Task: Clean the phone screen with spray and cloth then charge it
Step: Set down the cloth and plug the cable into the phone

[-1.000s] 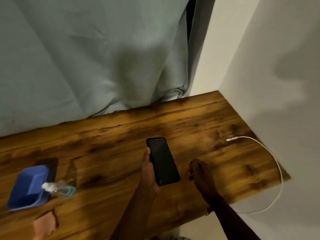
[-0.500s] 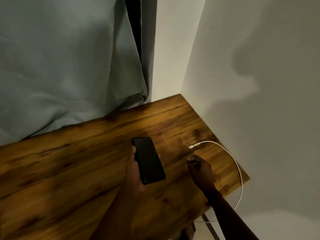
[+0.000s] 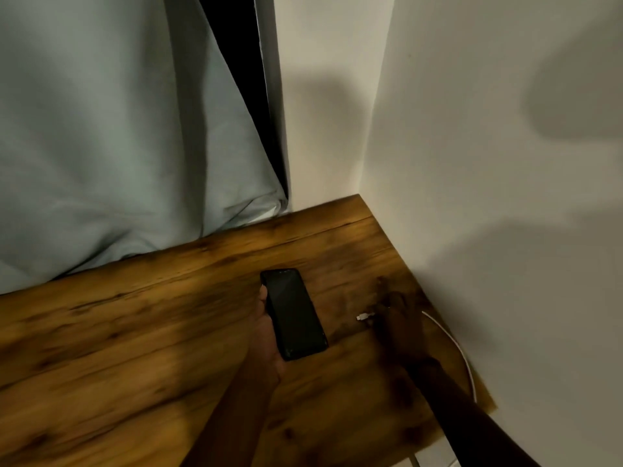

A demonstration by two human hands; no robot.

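A black phone with a dark screen lies face up in my left hand, just above the wooden table. My left hand grips it along its left edge and bottom. To its right, my right hand pinches the white charging cable just behind its plug. The plug points left toward the phone, a short gap away. The cable curves off the table's right edge and down by the wall. The spray bottle and the cloth are out of view.
A pale blue curtain hangs behind the table's back edge. White walls close the corner on the right. A dark gap of window frame shows beside the curtain.
The view has swung right, so the blue tray, spray bottle and cloth left the frame. My right hand reached the cable's end, took hold of it and drew the plug left toward the phone.
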